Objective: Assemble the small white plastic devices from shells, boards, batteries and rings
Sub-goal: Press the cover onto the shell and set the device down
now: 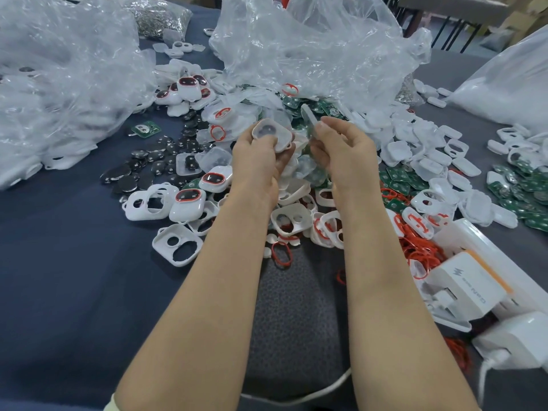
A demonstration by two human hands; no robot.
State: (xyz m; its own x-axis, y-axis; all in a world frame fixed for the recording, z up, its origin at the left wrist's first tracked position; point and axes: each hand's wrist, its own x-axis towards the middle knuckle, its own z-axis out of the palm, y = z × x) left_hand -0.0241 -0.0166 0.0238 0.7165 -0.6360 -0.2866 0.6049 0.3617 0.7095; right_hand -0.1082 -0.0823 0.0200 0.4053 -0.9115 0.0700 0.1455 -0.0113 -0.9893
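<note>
The left hand (258, 164) grips a white shell (272, 134) by its edges, raised above the heap of parts on the counter (74, 262). Just beside it the right hand (345, 152) pinches a thin piece (308, 118) between thumb and fingertips, too blurred to name. Dark batteries (142, 170) lie left, red rings (415, 247) right.

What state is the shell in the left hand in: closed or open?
Open: the white shell in the left hand shows its rim and grey inside, uncovered. What lies inside, cannot tell.
</note>
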